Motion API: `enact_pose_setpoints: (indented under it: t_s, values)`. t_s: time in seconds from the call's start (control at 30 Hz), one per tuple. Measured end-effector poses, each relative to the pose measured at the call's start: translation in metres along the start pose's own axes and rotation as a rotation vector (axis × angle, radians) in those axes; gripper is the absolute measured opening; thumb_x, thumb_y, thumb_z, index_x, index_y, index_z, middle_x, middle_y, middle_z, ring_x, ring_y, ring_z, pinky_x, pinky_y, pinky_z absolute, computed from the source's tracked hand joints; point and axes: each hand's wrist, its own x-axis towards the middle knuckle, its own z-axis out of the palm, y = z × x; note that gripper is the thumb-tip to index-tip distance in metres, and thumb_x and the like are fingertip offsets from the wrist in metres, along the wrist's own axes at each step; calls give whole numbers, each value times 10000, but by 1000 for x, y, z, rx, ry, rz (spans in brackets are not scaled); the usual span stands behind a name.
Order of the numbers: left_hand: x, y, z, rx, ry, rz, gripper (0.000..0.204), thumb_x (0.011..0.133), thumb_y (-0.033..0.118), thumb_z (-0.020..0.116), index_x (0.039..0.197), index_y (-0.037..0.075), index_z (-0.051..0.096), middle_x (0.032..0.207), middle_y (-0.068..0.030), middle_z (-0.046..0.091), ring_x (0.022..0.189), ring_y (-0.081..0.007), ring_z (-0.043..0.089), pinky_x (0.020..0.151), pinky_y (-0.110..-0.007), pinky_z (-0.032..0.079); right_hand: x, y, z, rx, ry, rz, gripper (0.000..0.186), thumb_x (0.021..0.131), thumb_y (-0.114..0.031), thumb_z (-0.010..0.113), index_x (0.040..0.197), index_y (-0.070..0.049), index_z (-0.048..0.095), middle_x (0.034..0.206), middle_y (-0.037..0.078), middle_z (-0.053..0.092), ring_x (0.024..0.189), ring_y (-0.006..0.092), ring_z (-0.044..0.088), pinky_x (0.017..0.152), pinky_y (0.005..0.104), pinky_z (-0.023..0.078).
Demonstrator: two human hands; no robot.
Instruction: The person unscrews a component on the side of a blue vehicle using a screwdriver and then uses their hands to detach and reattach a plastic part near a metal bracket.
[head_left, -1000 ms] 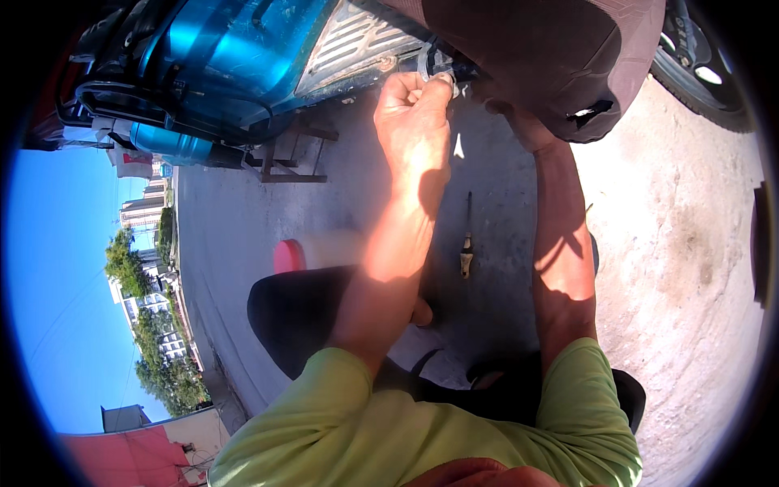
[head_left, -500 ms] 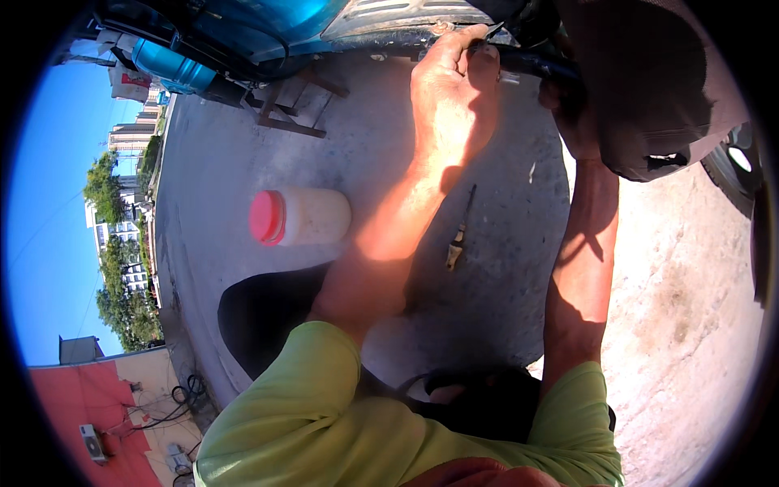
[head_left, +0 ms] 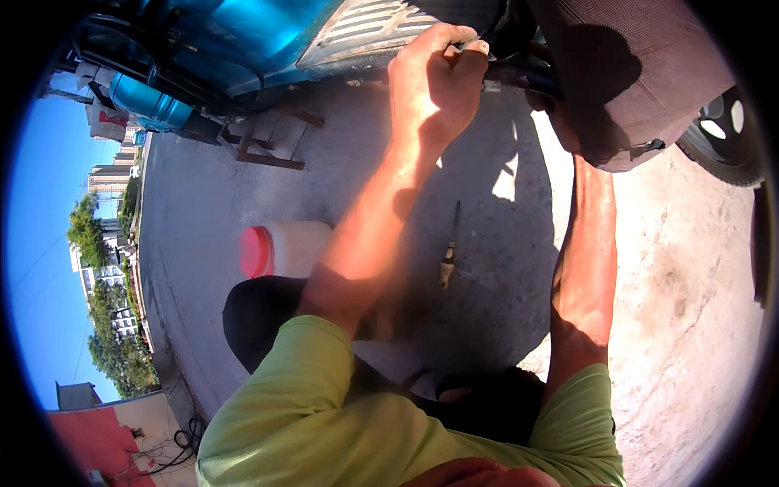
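The left hand (head_left: pixel 434 85) reaches far up to the underside of a blue scooter (head_left: pixel 243 40), its fingers curled and pressed together around a small pale part (head_left: pixel 479 50) at the edge of the grey footboard (head_left: pixel 381 28). What kind of part it is cannot be told. Just right of it a dark tube (head_left: pixel 519 77) runs under the scooter.

The right forearm (head_left: pixel 584 268) rises on the right, and its hand is hidden behind the dark brown seat (head_left: pixel 641 73), so its grip cannot be told.

On the concrete ground (head_left: pixel 690 308) between the two arms lies a screwdriver (head_left: pixel 449 252), its handle nearer and its shaft pointing far. To the left, near the left elbow, a white jug (head_left: pixel 292 243) with a red cap (head_left: pixel 253 253) lies on its side. A wooden stand (head_left: pixel 272 146) sits further left under the scooter, and a black wheel (head_left: pixel 722 138) shows at the far right.
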Motion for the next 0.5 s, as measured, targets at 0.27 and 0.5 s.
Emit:
enact_pose_setpoints:
  t_s: [0.27, 0.5]
  values:
    - [57, 36, -28, 517, -513, 43, 324, 858, 273, 602, 807, -24, 719, 831, -262, 695, 834, -428, 687, 796, -497, 534, -7, -4, -4, -96, -10, -6, 246, 988, -305, 637, 1053, -71, 678, 905, 30, 677, 811, 123, 595, 716, 283, 446]
    - [67, 14, -21, 668, -464, 235, 335, 851, 273, 583, 762, -26, 704, 828, -263, 692, 819, -440, 679, 796, -510, 533, -10, -11, -5, -110, 6, -26, 256, 1000, -304, 622, 1067, -64, 681, 912, 36, 684, 813, 126, 597, 725, 285, 450]
